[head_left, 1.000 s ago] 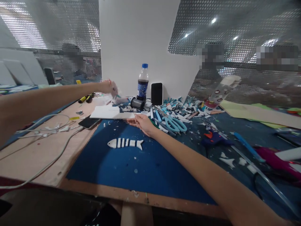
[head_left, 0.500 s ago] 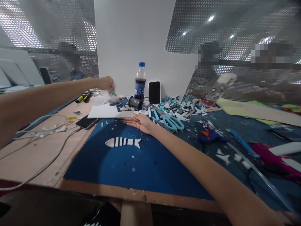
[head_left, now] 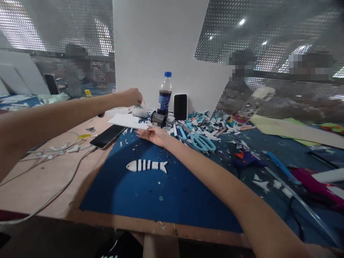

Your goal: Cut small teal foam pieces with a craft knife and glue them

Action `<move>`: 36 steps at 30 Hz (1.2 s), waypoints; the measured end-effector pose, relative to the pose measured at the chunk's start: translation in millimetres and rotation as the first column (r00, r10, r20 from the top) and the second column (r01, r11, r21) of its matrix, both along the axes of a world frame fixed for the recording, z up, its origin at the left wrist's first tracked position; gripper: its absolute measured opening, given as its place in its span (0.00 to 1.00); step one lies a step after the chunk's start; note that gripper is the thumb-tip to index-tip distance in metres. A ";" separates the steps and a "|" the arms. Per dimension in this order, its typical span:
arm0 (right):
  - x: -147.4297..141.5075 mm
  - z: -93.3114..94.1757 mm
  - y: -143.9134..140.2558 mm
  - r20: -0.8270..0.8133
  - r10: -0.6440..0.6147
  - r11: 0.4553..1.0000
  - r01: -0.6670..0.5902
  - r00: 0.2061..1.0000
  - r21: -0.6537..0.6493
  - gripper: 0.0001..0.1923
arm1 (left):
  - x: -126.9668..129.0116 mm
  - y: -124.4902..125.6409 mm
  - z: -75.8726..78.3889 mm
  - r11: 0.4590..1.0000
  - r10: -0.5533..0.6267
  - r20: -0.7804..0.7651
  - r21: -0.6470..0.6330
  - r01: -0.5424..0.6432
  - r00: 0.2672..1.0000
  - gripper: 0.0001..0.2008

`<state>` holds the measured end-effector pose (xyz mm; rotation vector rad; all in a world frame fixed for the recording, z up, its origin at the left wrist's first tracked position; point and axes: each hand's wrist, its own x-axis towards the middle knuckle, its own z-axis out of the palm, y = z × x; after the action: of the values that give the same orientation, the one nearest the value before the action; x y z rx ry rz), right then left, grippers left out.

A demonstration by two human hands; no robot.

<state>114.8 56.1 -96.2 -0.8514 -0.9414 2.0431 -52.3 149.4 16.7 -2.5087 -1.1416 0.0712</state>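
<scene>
My left hand (head_left: 134, 96), at the end of the outstretched arm, is closed on a small clear plastic bag (head_left: 140, 111) with a thin red edge. The bag hangs close over a white foam board (head_left: 123, 121). My right hand (head_left: 153, 136) lies palm up at the near right corner of that board, thumb on its edge and fingers reaching below it. Nearer me, a fish (head_left: 146, 165) made of several separate white pieces lies on the blue mat (head_left: 161, 200). A dark phone (head_left: 107, 137) lies partly under the board.
A cola bottle (head_left: 165, 95), a black spool (head_left: 158, 119) and an upright dark-screened device (head_left: 180, 107) stand at the back. Blue-handled scissors (head_left: 201, 141) lie beside a heap of scraps (head_left: 199, 123). A glue gun (head_left: 248, 157) sits to the right; a white cable (head_left: 67, 182) crosses the left.
My left hand has moved right with the bag. The board has tilted and shifted, showing more of the phone. My right hand keeps its hold on the board. The whole view has shifted slightly.
</scene>
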 end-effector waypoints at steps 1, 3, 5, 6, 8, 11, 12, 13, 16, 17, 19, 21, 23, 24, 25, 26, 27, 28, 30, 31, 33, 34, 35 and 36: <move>-2.3 0.8 1.4 0.017 -0.001 1.000 0.001 1.000 -0.002 0.13 | -1.2 -2.2 -0.9 1.000 -0.003 -0.022 0.000 0.003 1.000 0.08; -6.7 4.5 2.3 0.068 0.013 1.000 -0.012 0.998 -0.005 0.13 | -4.4 -10.8 -1.5 1.000 -0.015 -0.068 0.012 0.015 0.998 0.12; -9.2 11.2 2.1 0.140 0.045 0.999 -0.044 0.989 -0.011 0.10 | -8.1 -24.6 -0.9 0.998 -0.063 -0.100 0.024 0.065 0.993 0.17; -8.9 15.5 1.9 0.183 0.062 0.998 -0.060 0.981 -0.012 0.09 | -9.9 -32.6 -0.2 0.995 -0.096 -0.117 0.019 0.099 0.989 0.18; -4.2 25.4 1.1 0.278 0.070 0.997 -0.073 0.958 0.003 0.14 | -13.4 -48.9 1.8 0.972 -0.225 -0.199 0.016 0.233 0.954 0.20; 13.6 38.0 -3.6 0.406 -0.007 0.994 -0.039 0.914 0.105 0.16 | -19.4 -70.2 3.5 0.917 -0.336 -0.194 0.158 0.367 0.922 0.23; 21.8 40.4 -6.6 0.439 -0.047 0.988 -0.023 0.897 0.153 0.16 | -21.5 -76.2 2.3 0.892 -0.371 -0.142 0.218 0.395 0.917 0.22; 30.5 41.7 -10.2 0.465 -0.100 0.978 -0.001 0.879 0.210 0.16 | -23.2 -81.9 -0.5 0.870 -0.405 -0.072 0.275 0.409 0.911 0.20; 55.8 39.9 -22.7 0.502 -0.293 0.910 0.077 0.814 0.408 0.13 | -22.9 -97.5 -20.5 0.841 -0.523 0.237 0.303 0.449 0.819 0.15; 62.8 38.0 -26.9 0.498 -0.363 0.874 0.103 0.788 0.475 0.16 | -20.0 -102.1 -30.9 0.832 -0.555 0.351 0.252 0.495 0.754 0.13; 72.9 33.7 -34.8 0.469 -0.479 0.792 0.134 0.742 0.595 0.20 | -9.9 -109.6 -54.6 0.819 -0.568 0.431 0.210 0.534 0.702 0.12; 77.2 29.2 -42.6 0.431 -0.558 0.714 0.146 0.709 0.685 0.22 | 3.9 -113.8 -78.0 0.821 -0.552 0.510 0.197 0.535 0.659 0.11; 76.4 24.5 -50.8 0.401 -0.599 0.661 0.145 0.693 0.737 0.21 | 17.7 -114.2 -96.5 0.823 -0.539 0.565 0.197 0.533 0.624 0.11; 74.6 21.9 -54.9 0.391 -0.608 0.645 0.144 0.692 0.750 0.21 | 23.3 -113.4 -103.1 0.822 -0.535 0.590 0.201 0.532 0.604 0.11; 72.3 18.9 -58.8 0.384 -0.606 0.639 0.139 0.697 0.757 0.20 | 27.7 -112.2 -108.2 0.820 -0.534 0.610 0.205 0.534 0.585 0.11; 69.8 15.8 -62.3 0.375 -0.602 0.637 0.139 0.705 0.759 0.20 | 30.7 -111.1 -111.8 0.819 -0.531 0.628 0.209 0.534 0.568 0.10; 67.4 12.5 -65.4 0.365 -0.593 0.640 0.145 0.717 0.755 0.21 | 32.3 -110.3 -114.4 0.820 -0.527 0.644 0.214 0.531 0.554 0.10; 65.4 9.2 -67.8 0.350 -0.586 0.646 0.160 0.731 0.747 0.22 | 32.6 -109.9 -116.1 0.821 -0.523 0.657 0.216 0.529 0.543 0.10; 62.9 3.0 -70.7 0.309 -0.572 0.663 0.207 0.760 0.719 0.23 | 30.9 -110.8 -118.4 0.824 -0.513 0.674 0.214 0.524 0.532 0.10; 62.5 0.4 -71.3 0.285 -0.567 0.670 0.232 0.773 0.705 0.24 | 29.6 -111.8 -119.1 0.825 -0.510 0.677 0.210 0.526 0.530 0.10; 63.0 -3.7 -71.4 0.245 -0.554 0.687 0.271 0.796 0.674 0.24 | 27.6 -114.0 -120.4 0.827 -0.503 0.679 0.198 0.525 0.535 0.09; 63.6 -5.1 -71.2 0.228 -0.546 0.696 0.285 0.806 0.659 0.24 | 27.3 -114.9 -121.0 0.829 -0.500 0.676 0.194 0.524 0.541 0.08; 64.3 -6.1 -70.9 0.215 -0.537 0.706 0.295 0.816 0.644 0.24 | 27.4 -115.5 -121.6 0.829 -0.498 0.673 0.186 0.527 0.547 0.08; 65.0 -6.6 -70.6 0.204 -0.527 0.716 0.301 0.825 0.630 0.24 | 27.8 -115.8 -122.1 0.828 -0.496 0.669 0.173 0.534 0.553 0.07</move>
<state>179.8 -14.4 -102.9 -1.0088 -1.3350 1.1068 -24.5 33.7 -105.5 -2.8859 -0.5244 -1.1134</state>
